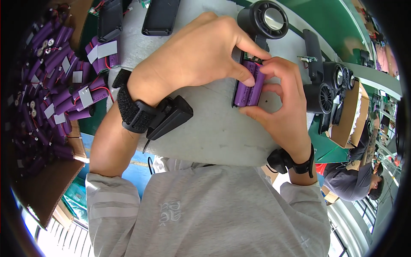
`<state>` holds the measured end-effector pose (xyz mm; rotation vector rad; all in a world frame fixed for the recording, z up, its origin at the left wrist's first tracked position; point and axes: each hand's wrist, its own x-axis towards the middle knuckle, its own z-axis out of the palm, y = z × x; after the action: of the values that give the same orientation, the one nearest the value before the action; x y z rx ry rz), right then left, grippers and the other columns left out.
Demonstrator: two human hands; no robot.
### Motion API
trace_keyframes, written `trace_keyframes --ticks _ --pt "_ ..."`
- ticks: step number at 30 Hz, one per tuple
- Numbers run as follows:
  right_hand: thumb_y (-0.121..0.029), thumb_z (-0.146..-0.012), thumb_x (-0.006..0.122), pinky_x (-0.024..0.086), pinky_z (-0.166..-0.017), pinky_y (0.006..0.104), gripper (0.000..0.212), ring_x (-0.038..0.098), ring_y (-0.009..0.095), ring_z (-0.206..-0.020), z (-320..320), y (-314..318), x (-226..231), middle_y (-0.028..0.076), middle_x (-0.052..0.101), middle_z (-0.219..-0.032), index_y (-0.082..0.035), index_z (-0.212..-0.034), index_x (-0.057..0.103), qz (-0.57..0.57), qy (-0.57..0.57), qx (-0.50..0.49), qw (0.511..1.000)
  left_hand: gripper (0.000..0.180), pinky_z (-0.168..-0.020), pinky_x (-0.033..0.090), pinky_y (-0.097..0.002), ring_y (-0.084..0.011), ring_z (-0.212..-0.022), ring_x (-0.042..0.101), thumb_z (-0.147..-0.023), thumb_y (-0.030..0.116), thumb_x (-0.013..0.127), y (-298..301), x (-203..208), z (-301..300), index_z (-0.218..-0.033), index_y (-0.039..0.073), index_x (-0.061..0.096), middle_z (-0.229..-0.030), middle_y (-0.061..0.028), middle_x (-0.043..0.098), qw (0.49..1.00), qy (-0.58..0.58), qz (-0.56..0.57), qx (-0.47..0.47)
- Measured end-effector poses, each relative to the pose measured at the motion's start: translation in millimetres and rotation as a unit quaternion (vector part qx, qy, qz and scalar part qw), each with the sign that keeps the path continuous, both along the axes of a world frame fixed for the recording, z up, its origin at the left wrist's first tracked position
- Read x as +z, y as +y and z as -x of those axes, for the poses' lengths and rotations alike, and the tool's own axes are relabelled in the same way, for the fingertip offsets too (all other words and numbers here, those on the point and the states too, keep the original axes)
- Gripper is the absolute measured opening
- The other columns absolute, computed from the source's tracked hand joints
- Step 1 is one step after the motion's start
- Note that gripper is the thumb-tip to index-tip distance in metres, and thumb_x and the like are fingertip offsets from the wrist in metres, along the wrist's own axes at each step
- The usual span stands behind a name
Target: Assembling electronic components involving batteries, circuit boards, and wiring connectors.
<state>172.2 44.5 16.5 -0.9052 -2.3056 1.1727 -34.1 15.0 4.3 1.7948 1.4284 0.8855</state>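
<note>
- Small print marks purple batteries in a black case.
- Right hand holds them inside curled thumb and fingers.
- Left hand lays its thumb on them, its full grip unclear.

The wide fisheye view looks steeply down from head height, facing the pale grey, flat work surface at close range. A light grey cloth shirt fills the near edge, seen from above. The bare left hand and bare right hand lie farther off. Coverage runs left to a brown cardboard box and right to a distant person in a dark top.
</note>
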Motion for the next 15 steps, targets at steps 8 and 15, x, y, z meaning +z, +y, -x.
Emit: trace_keyframes --ticks 8,15 --pt "0.004 -0.056 0.084 0.056 -0.082 0.0338 0.078 0.057 0.025 -0.11 -4.7 3.1 4.0 0.012 0.047 -0.128 -0.005 -0.129 0.056 -0.046 -0.026 0.045 0.998 0.042 -0.064 0.049 -0.033 -0.0255 -0.065 0.061 -0.064 0.013 0.083 2.5 3.3 3.1 -0.105 0.01 0.074 -0.085 -0.0154 0.071 0.999 -0.033 -0.013 -0.01" --pt "-0.001 -0.058 0.086 0.055 -0.085 0.0341 0.08 0.058 0.028 -0.111 -9.7 -9.0 3.6 0.014 0.047 -0.13 -0.001 -0.131 0.055 -0.15 -0.075 0.071 0.983 0.041 -0.062 0.05 -0.0332 -0.0242 -0.064 0.066 -0.066 0.012 0.08 -0.5 2.2 6.4 -0.106 0.01 0.074 -0.086 -0.0162 0.071 0.999 -0.038 -0.025 -0.011"
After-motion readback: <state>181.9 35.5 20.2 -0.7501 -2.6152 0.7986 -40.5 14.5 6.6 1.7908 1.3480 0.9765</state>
